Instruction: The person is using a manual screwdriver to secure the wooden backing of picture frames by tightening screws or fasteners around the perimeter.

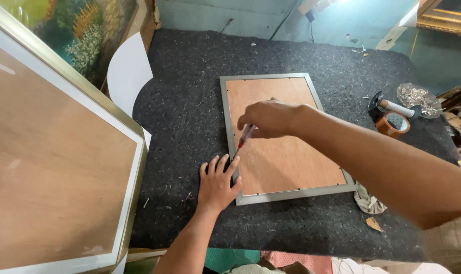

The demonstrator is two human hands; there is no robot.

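A silver picture frame [229,114] lies face down on a dark grey felt-covered table [185,106], its brown backing board up. My left hand [217,183] lies flat on the felt, fingers spread, touching the frame's left edge near its front corner. My right hand [268,118] reaches over the board and holds a screwdriver [243,140] with a clear and red handle. Its tip points down at the frame's left edge, just above my left fingers.
A large framed board with a gold and white rim [131,172] leans at the left, with a painting [73,35] behind it. A brown tape roll [393,124], a tool and a bag of small metal bits [417,96] lie at right. A crumpled rag [368,200] sits by the frame's front right corner.
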